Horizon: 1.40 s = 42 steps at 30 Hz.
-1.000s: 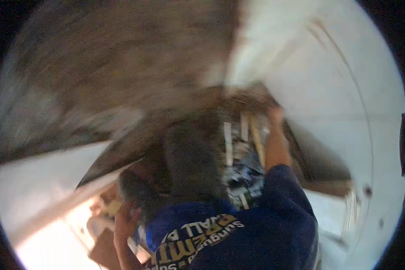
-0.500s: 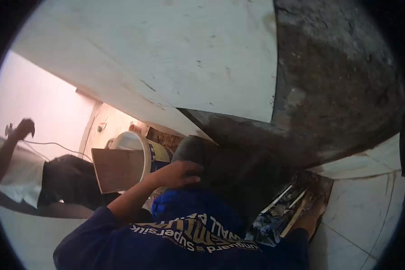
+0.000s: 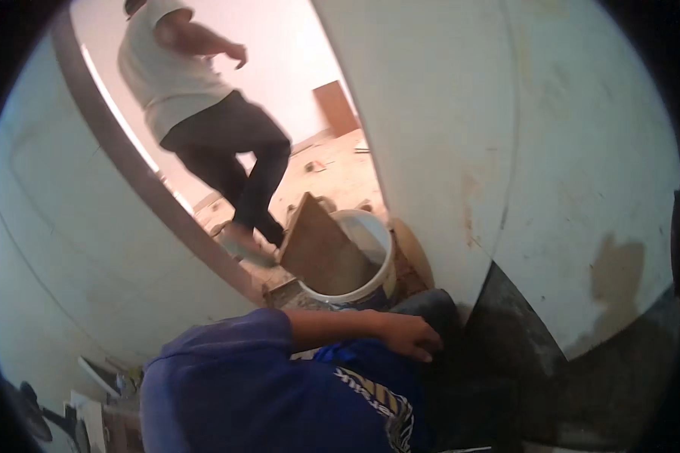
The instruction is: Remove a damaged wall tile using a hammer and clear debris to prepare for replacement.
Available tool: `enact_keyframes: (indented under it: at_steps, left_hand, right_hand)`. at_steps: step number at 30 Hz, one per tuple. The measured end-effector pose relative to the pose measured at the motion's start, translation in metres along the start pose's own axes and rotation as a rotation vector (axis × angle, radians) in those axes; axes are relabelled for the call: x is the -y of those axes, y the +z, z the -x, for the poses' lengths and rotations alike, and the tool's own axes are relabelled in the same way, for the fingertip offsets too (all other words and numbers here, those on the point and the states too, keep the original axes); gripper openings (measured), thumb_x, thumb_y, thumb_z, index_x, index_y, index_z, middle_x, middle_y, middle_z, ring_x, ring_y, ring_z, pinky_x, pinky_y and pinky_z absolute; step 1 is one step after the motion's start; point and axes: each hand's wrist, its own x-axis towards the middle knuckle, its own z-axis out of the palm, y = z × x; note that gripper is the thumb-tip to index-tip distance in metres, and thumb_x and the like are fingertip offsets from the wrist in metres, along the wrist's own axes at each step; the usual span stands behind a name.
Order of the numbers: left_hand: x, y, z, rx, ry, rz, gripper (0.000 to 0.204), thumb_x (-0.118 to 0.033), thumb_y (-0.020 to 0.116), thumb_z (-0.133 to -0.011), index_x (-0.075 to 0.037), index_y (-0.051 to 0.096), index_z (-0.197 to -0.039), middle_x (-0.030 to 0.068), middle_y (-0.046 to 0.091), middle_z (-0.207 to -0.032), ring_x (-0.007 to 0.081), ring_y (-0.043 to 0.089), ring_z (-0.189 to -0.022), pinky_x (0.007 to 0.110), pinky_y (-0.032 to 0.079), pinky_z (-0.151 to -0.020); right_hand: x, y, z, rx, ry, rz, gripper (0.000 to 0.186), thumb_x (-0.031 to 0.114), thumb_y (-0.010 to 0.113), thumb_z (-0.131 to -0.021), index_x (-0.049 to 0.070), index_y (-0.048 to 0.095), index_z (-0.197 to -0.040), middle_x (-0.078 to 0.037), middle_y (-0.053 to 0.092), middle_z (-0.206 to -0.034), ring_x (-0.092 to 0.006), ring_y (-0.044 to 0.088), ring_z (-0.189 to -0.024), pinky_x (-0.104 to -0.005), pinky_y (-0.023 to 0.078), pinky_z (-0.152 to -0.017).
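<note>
My left hand [image 3: 412,336] rests on my bent knee [image 3: 434,306], its fingers loosely curved over the dark trouser cloth with nothing held in them. Just beyond the hand stands a white-rimmed bucket [image 3: 390,266], and a flat brown board [image 3: 326,249] leans inside it, sticking out over the rim. Neither bucket nor board is touched by the hand. My right hand lies outside the picture.
In the bright doorway a person [image 3: 196,113] in a pale shirt stands on one leg's stride beside the brown door frame [image 3: 121,170]. A white wall panel [image 3: 438,128] rises at right above dark rough ground [image 3: 521,317]. Assorted items [image 3: 91,408] lie at lower left.
My view has swung left toward the doorway. My right hand has left the picture, along with the debris beside it. The left hand stays on the knee; the other person is now upright in view.
</note>
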Motion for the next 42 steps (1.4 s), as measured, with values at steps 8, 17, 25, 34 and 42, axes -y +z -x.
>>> enact_keyframes:
  at_steps: [8,17,25,34,42]
  left_hand:
    - [-0.046,0.054,-0.070,-0.055,0.348,0.250,0.032,-0.027,0.059,-0.095,0.000,0.065,-0.109,0.0188,0.068,-0.101,0.0342,0.065,-0.095,0.042,0.051,-0.083]
    - [-0.078,0.093,-0.093,-0.142,0.443,0.493,0.026,-0.019,0.058,-0.092,0.002,0.067,-0.105,0.0188,0.069,-0.094,0.0331,0.066,-0.086,0.042,0.050,-0.078]
    - [-0.052,0.080,-0.058,-0.104,0.328,0.744,0.052,0.004,0.050,-0.084,-0.004,0.048,-0.135,0.0158,0.067,-0.115,0.0247,0.065,-0.108,0.040,0.051,-0.093]
    - [-0.026,-0.040,-0.046,-0.380,0.068,0.533,0.049,-0.016,0.049,-0.102,-0.007,0.029,-0.146,0.0072,0.068,-0.081,0.0064,0.054,-0.056,0.020,0.043,-0.049]
    - [-0.005,-0.054,-0.052,-0.107,0.017,1.083,0.024,-0.010,0.051,-0.099,0.007,0.056,-0.115,0.0191,0.067,-0.106,0.0197,0.065,-0.090,0.027,0.054,-0.079]
  right_hand:
    - [0.095,-0.023,0.065,0.099,-0.173,-0.452,0.035,0.020,0.061,-0.093,-0.004,0.059,-0.120,-0.016,0.066,-0.110,-0.0247,0.064,-0.101,-0.0382,0.051,-0.089]
    - [0.220,-0.072,0.165,-0.116,-0.425,-0.318,0.042,0.025,0.060,-0.097,-0.007,0.051,-0.123,-0.016,0.067,-0.093,-0.0221,0.064,-0.077,-0.0329,0.051,-0.061]
    - [0.293,-0.108,0.195,0.202,-0.421,-0.785,0.043,0.009,0.068,-0.088,-0.003,0.056,-0.127,-0.015,0.064,-0.121,-0.0217,0.063,-0.110,-0.0343,0.050,-0.094]
    - [0.138,-0.088,0.172,0.173,0.091,-0.636,0.040,0.025,0.069,-0.086,0.000,0.059,-0.116,-0.018,0.070,-0.090,-0.0328,0.070,-0.079,-0.0414,0.054,-0.073]
    - [-0.015,0.011,0.197,0.236,0.713,0.041,0.054,0.034,0.070,-0.082,0.000,0.057,-0.123,-0.023,0.063,-0.117,-0.0383,0.060,-0.111,-0.0479,0.048,-0.093]
